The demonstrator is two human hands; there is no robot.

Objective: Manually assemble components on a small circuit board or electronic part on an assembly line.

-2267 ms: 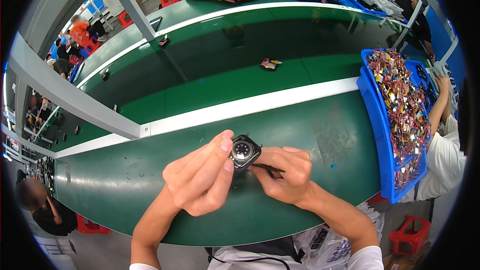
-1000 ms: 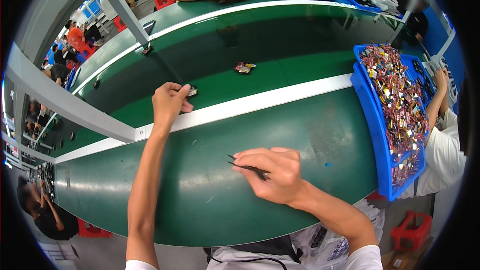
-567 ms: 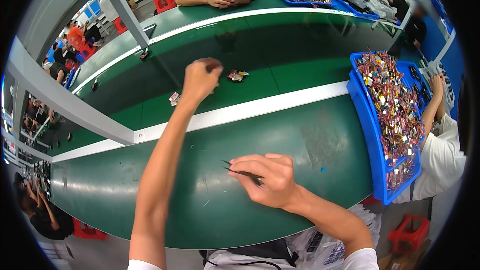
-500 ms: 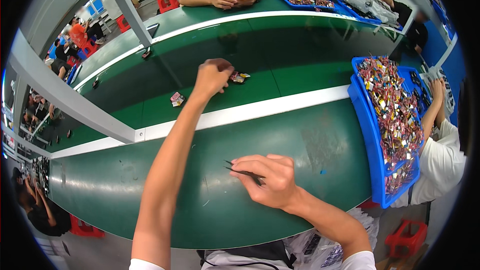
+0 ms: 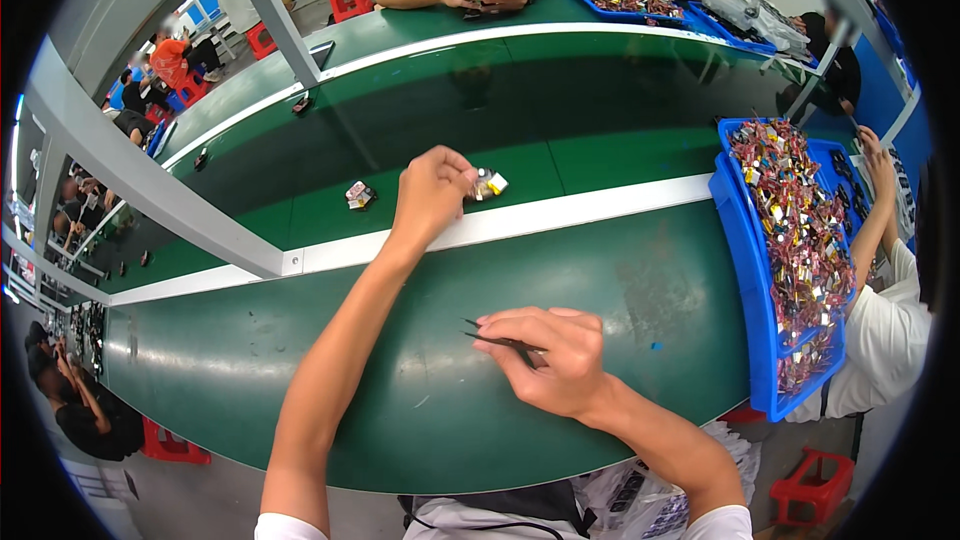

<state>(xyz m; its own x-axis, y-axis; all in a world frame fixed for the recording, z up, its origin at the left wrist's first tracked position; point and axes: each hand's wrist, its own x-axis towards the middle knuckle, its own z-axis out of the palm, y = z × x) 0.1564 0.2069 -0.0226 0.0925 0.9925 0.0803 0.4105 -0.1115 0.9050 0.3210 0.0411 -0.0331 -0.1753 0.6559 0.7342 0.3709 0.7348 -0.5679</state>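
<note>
My left hand (image 5: 436, 192) reaches out over the far green belt with its fingers closed on a small electronic part (image 5: 489, 184). White, yellow and dark bits of that part stick out past the fingertips, and the rest is hidden by the hand. Left of the hand, a similar small part (image 5: 360, 195) with pink, white and black pieces lies on the belt. Above the near green worktop (image 5: 420, 430), my right hand (image 5: 555, 355) grips dark tweezers (image 5: 515, 343), their tips pointing left and slightly apart with nothing visible between them.
A white rail (image 5: 590, 197) divides the worktop from the belt. At the right stands a blue tray (image 5: 765, 340) heaped with small wired parts. A grey metal post (image 5: 170, 185) slants across the left. Co-workers sit opposite and at both sides; another filled blue tray (image 5: 625, 15) is across the belt.
My left hand has drawn back toward the white rail, bringing the small electronic part closer to me. My right hand still holds the tweezers in nearly the same place.
</note>
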